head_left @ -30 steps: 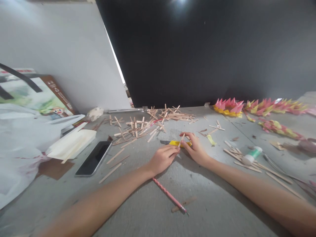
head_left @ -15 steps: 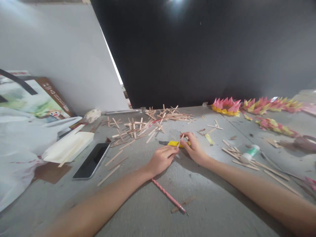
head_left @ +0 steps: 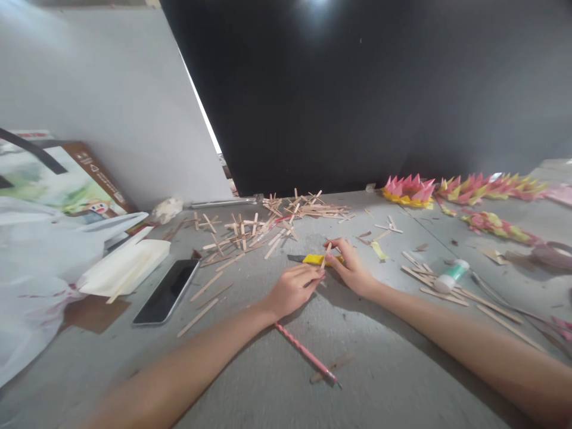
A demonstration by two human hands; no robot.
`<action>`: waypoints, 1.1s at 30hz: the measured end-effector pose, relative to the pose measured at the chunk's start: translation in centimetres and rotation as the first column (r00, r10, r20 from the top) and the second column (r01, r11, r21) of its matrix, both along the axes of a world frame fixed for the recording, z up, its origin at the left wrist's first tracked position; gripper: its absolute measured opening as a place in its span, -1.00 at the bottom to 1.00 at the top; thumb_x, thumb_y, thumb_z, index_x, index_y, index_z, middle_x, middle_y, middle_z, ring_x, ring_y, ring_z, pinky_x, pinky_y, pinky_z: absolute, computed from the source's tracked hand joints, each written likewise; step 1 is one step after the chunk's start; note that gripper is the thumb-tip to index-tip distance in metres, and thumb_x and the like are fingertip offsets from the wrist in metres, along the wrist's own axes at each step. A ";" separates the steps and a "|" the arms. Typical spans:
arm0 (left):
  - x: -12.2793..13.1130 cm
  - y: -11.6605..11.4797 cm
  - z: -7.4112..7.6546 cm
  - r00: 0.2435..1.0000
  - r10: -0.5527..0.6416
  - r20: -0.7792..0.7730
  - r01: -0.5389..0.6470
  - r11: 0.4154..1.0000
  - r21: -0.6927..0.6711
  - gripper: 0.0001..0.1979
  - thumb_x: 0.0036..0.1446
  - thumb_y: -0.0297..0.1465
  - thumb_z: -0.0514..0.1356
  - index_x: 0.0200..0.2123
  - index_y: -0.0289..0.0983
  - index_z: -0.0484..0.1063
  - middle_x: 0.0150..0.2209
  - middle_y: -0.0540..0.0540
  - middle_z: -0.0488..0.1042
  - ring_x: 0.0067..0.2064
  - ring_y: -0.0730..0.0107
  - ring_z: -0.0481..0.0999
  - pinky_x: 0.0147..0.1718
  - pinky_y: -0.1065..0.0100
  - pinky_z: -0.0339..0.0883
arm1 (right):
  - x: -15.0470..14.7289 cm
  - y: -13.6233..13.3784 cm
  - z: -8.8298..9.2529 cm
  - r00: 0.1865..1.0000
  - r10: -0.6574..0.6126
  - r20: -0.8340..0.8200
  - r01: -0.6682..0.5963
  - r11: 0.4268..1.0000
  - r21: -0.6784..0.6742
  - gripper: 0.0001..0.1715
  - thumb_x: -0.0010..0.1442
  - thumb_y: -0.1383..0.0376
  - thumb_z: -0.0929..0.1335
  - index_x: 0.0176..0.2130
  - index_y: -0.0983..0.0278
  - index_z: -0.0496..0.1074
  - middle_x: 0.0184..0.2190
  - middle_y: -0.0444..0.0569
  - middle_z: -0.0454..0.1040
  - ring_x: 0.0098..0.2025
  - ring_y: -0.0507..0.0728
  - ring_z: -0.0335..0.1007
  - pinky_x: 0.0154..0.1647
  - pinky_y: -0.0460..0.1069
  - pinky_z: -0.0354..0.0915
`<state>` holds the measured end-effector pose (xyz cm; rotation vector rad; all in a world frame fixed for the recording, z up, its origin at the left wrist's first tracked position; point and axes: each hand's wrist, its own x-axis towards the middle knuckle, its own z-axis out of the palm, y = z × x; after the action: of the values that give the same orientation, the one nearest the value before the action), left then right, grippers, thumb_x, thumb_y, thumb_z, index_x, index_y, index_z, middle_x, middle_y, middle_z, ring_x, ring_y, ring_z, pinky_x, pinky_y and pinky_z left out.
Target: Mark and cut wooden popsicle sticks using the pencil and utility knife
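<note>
Between my two hands is a small wooden craft stick (head_left: pixel 326 255), tilted upward. My left hand (head_left: pixel 295 288) pinches its lower end with the fingertips. Thumb and fingers of my right hand (head_left: pixel 348 264) close on its upper part. Just behind the stick a yellow utility knife (head_left: pixel 313 259) lies on the table, its dark blade end pointing left and its other end partly covered by my right hand. A pink pencil (head_left: pixel 306 351) lies by my left wrist, crossing a loose craft stick (head_left: pixel 342 362).
Beyond my hands spreads a pile of craft sticks (head_left: pixel 243 232), several joined in crosses. To the left are a phone (head_left: pixel 167 292), a white tray (head_left: pixel 154 256) and a plastic bag (head_left: pixel 36 286). At right lie a glue stick (head_left: pixel 452 276) and pink-yellow paper crowns (head_left: pixel 409 192).
Both hands stay in nearly the same place, still holding the craft stick. The view has shifted very slightly; nothing else visibly moves.
</note>
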<state>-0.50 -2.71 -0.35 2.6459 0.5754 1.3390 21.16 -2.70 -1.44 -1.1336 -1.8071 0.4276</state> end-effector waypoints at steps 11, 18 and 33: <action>-0.1 0.2 -0.3 0.998 0.043 0.044 -0.042 0.999 -0.033 -0.86 0.34 -0.48 0.27 -0.11 -0.18 0.62 -0.13 -0.05 0.72 -0.09 0.34 0.74 0.05 0.32 0.61 | -0.3 -0.8 -0.2 0.994 -0.112 0.022 0.112 0.994 0.002 -0.74 0.42 0.03 0.32 -0.12 0.15 0.30 -0.19 0.03 0.53 -0.07 0.29 0.38 0.06 0.22 0.27; -0.2 0.2 -0.3 0.999 0.038 0.036 -0.037 0.999 -0.038 -0.84 0.36 -0.48 0.25 -0.08 -0.17 0.61 -0.11 -0.06 0.72 -0.07 0.33 0.73 0.05 0.31 0.61 | -0.3 -0.5 -0.3 0.993 -0.108 0.051 0.108 0.994 -0.006 -0.76 0.45 0.05 0.28 -0.17 0.14 0.31 -0.22 0.00 0.56 -0.11 0.27 0.41 0.05 0.22 0.27; -0.1 0.2 -0.3 0.998 0.044 0.046 -0.041 0.997 -0.059 -0.84 0.36 -0.48 0.25 -0.10 -0.17 0.62 -0.12 -0.06 0.72 -0.08 0.32 0.74 0.04 0.30 0.62 | -0.4 -0.5 -0.4 0.992 -0.062 0.110 0.061 0.998 0.014 -0.83 0.47 0.14 0.24 -0.17 0.13 0.33 -0.23 -0.01 0.59 -0.17 0.25 0.45 0.09 0.24 0.26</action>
<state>-0.61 -2.51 -0.67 2.5634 0.6572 1.3704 20.77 -3.18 -1.84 -1.2230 -1.8625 0.3241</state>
